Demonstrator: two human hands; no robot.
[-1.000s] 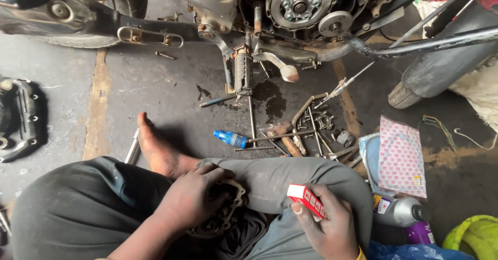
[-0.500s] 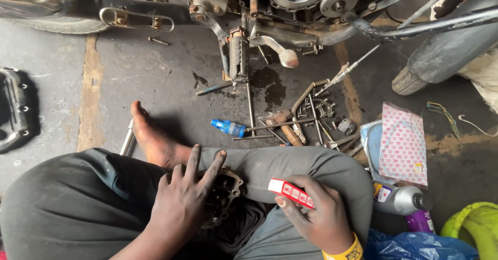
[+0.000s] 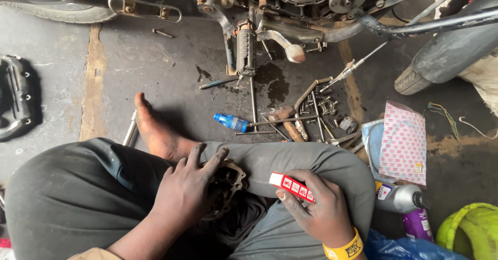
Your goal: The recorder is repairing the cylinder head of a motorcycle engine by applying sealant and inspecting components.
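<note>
I sit cross-legged on a stained concrete floor, in grey trousers. My left hand (image 3: 188, 187) lies flat, fingers spread, over a dark metal engine cover (image 3: 228, 185) resting in my lap. My right hand (image 3: 317, 208), with a yellow wristband, grips a small red and white tube (image 3: 291, 187) above my right knee. My bare foot (image 3: 155, 130) sticks out on the floor ahead.
A motorcycle's engine and footpeg (image 3: 246, 45) stand right in front. Several hand tools and bolts (image 3: 306, 117) and a blue-capped screwdriver (image 3: 232, 122) lie on the floor. At right are a pink patterned packet (image 3: 403, 143), a grey oil bottle (image 3: 402, 198) and a yellow-green container (image 3: 469, 231). A dark cover (image 3: 14, 96) lies far left.
My left hand has opened out and spread over the engine cover. My right hand with the tube shifted slightly left and down. The view has tilted downward.
</note>
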